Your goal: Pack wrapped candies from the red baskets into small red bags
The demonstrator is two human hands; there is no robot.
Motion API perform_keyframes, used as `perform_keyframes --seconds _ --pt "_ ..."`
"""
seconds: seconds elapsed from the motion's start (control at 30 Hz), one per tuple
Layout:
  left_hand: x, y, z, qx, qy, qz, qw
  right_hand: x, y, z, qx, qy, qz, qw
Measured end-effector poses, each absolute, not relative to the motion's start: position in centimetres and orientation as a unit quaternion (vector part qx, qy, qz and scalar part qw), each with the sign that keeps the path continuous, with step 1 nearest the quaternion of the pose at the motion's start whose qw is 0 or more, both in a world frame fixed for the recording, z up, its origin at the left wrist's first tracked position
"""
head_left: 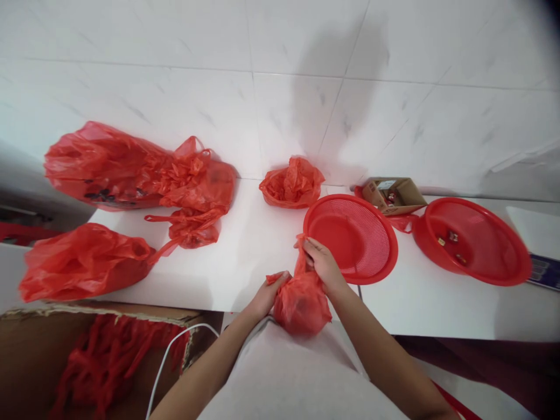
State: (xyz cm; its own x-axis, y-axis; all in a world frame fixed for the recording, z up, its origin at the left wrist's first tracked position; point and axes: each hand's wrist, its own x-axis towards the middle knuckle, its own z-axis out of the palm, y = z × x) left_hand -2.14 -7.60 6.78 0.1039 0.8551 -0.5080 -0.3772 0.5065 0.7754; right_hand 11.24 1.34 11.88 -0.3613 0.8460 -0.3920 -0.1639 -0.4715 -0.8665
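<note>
Gripping the bag (303,309) up at its neck, the right hand (321,262) has its fingers curled round the bunched plastic, while the left hand (266,296) pinches a loose end on the near left side. So the hands are apart from each other, yet both clamped on that one bag! Its round belly sits low between them, right in front of the shirt (297,379), at the near edge of the desk (249,233). Just beyond the right hand, the mesh basket (345,236); whether they touch, I can't tell. Further right, a small carton (411,192), then the basin (490,251) with a few little pieces at the bottom. Up by the wall, a crumpled sack (292,184). And over on the left, bulging red bundles (100,169) crowd the desk, with a box (32,356) of more red plastic below.
</note>
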Motion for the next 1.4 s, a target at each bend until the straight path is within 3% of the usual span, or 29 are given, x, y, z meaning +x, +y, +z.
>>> perform_keyframes --seconds 0.23,0.4,0.57,0.73,1.0,1.2,1.4 --pt "-3.3 -6.0 5.6 0.374 0.597 0.409 0.58 13.7 0.3 10.9 -0.46 -0.365 0.707 0.393" --pt "-5.3 -6.0 2.8 0.345 0.671 0.417 0.506 13.4 0.1 9.2 -0.477 -0.348 0.673 0.445" --pt "-7.3 -7.0 0.8 0.291 0.686 0.426 0.513 13.4 -0.4 8.3 -0.461 -0.444 0.653 0.405" --pt "-10.5 -7.5 -0.8 0.263 0.73 0.418 0.472 11.4 -2.5 8.5 -0.364 -0.343 0.789 0.356" --pt "-12.4 -6.6 -2.7 0.293 0.77 0.33 0.461 9.8 -3.2 7.9 -0.418 -0.278 0.793 0.346" --pt "-11.5 -7.7 0.1 0.411 0.763 0.322 0.381 10.5 -2.6 8.3 -0.391 -0.314 0.806 0.314" --pt "-7.5 -7.9 1.6 0.715 0.589 0.208 0.314 9.4 -3.2 8.8 -0.344 -0.327 0.833 0.282"
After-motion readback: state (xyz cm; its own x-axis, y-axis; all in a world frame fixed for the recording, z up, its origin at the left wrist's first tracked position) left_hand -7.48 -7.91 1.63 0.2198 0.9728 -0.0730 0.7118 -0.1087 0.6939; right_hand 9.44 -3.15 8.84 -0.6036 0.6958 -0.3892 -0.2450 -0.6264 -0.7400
